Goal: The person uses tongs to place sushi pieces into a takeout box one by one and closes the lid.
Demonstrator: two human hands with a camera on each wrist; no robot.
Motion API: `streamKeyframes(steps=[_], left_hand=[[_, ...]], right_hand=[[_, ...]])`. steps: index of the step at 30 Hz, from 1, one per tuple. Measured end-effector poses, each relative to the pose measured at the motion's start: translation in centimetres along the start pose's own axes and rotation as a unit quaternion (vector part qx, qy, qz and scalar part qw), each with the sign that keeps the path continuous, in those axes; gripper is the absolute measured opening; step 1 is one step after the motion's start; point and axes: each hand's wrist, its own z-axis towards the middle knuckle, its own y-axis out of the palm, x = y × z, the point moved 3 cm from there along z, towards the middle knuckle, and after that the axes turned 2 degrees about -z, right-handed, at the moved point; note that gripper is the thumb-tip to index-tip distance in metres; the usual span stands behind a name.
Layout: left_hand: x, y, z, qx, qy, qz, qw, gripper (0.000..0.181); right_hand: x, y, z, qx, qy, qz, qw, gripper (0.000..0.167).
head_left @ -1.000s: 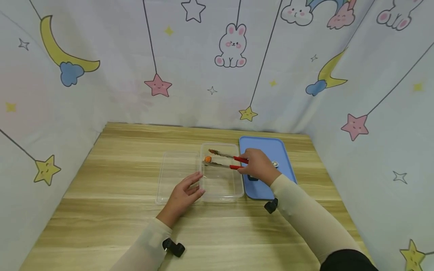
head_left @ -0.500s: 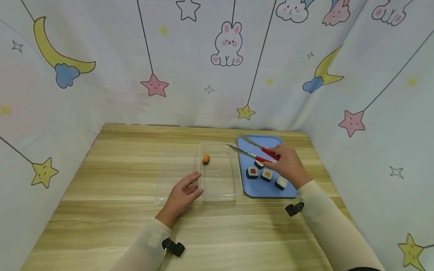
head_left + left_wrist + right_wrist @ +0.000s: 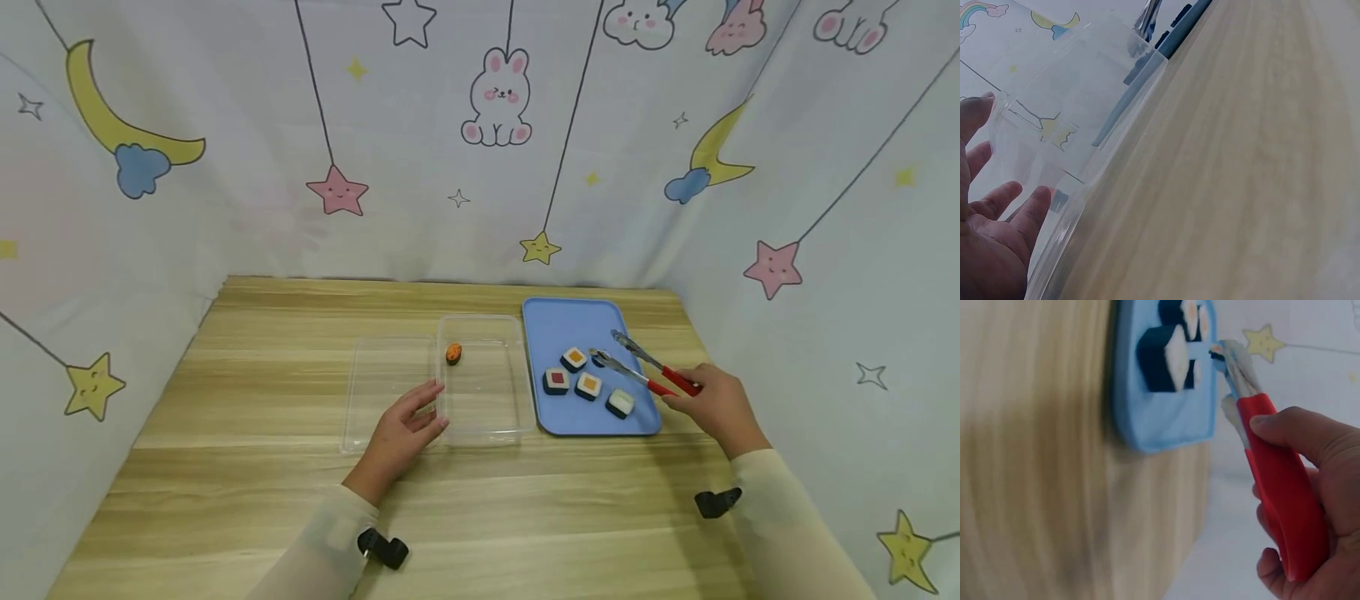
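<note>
My right hand point(image 3: 712, 404) grips red-handled metal tongs point(image 3: 681, 381) over the right side of a blue tray point(image 3: 570, 321). The tongs' arms are spread, and one tip partly hides a small dark sushi piece point(image 3: 597, 359). Beside it on the tray sit several square toy-like sushi pieces, among them one with a red centre point(image 3: 556, 381) and a plain white-topped one point(image 3: 620, 404). My left hand point(image 3: 397, 433), fingers relaxed, is at the left wall of a clear plastic box point(image 3: 480, 400). Inside that box, at the upper left, lies an orange-topped sushi piece point(image 3: 453, 354).
A clear, flat plastic lid or tray point(image 3: 390, 367) lies left of the box, partly behind my left hand. The blue tray stands close to the box's right side. Printed cloth walls point(image 3: 420, 242) enclose the wooden table point(image 3: 285, 367) at the back and sides.
My right hand has carried the tongs from the box rightward to the tray. The orange-topped sushi piece, earlier between the tongs' tips, now lies released in the box. My left hand stays put.
</note>
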Motion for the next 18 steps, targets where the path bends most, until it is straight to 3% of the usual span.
streamKeyframes(steps=[7, 18], left_hand=[[-0.1, 0.0, 0.0, 0.001, -0.002, -0.007, 1.0000, 0.056], [-0.1, 0.0, 0.1, -0.001, 0.000, -0.011, 0.9999, 0.057]], right_hand=[[1.8, 1.4, -0.3, -0.006, 0.011, 0.002, 0.9999, 0.052], [1.8, 1.8, -0.2, -0.002, 0.004, -0.009, 0.9999, 0.047]])
